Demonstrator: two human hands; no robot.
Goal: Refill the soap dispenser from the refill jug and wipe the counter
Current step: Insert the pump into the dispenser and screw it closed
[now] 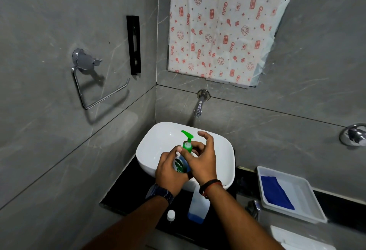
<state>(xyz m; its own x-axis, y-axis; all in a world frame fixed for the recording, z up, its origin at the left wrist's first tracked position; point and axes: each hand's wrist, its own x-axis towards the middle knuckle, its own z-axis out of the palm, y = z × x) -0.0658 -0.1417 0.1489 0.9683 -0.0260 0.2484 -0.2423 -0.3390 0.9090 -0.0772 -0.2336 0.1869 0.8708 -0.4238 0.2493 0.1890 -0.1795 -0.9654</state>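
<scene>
The soap dispenser, a clear bottle with a green pump top, is held over the white basin. My left hand wraps around the bottle's body. My right hand pinches the green collar of the pump with thumb and forefinger, the other fingers spread. The refill jug, translucent with a little blue liquid at the bottom, stands uncapped on the black counter under my right wrist. Its white cap lies on the counter to its left. A blue cloth lies in a white tray at the right.
A wall tap juts out above the basin. A chrome ring holder and a black bracket hang on the left wall. Patterned paper covers the mirror. Another chrome fitting sits at the far right.
</scene>
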